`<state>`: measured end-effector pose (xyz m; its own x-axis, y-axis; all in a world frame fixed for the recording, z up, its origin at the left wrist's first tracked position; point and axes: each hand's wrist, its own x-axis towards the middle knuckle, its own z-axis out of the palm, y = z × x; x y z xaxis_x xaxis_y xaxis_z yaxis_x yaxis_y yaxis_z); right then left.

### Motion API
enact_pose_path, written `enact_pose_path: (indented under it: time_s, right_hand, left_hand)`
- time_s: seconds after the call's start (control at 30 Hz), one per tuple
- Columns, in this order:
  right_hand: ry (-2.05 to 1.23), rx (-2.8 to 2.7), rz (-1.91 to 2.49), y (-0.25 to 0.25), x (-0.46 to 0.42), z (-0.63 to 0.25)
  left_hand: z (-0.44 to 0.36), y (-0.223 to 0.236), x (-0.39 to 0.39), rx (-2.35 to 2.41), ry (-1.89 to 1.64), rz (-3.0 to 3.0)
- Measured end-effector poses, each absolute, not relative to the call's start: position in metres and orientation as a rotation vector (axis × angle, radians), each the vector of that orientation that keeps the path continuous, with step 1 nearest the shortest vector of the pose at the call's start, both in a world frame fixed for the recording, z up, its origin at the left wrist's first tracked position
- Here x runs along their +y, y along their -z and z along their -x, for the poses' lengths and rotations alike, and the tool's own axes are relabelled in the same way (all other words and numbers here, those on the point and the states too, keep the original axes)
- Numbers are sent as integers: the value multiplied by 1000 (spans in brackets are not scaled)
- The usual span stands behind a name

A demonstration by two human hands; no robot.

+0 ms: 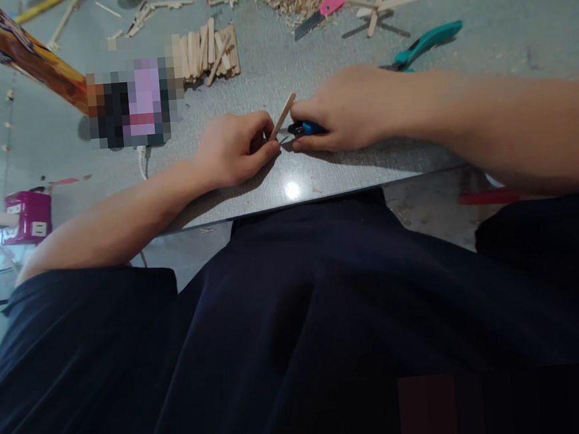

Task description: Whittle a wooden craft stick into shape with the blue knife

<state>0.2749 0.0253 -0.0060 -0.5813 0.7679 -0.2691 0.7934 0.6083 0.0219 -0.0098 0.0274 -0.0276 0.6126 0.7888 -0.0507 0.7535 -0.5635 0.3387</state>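
Note:
My left hand is closed on the lower end of a wooden craft stick, which slants up and to the right near the table's front edge. Opposite it, my right hand grips a blue and black utility knife. Its short blade points left at the lower part of the stick; whether it touches the wood I cannot tell. The right forefinger lies close to the stick's upper end. Just beyond the right wrist rest teal-handled pliers, their jaws partly hidden by the arm.
A row of craft sticks lies beyond my left hand. Farther back are a pink-handled saw, wood shavings and crossed sticks. A blurred-out device with a cable, an orange-yellow packet and a purple power outlet block are at left.

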Motion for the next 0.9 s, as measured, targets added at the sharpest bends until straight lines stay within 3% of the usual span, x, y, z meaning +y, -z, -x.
enact_pose_path:
  time_s: [0.9]
  right_hand:
    - [166,2597,-1307,2,23,-272]
  left_hand:
    - [11,30,28,1244,-163,-2513]
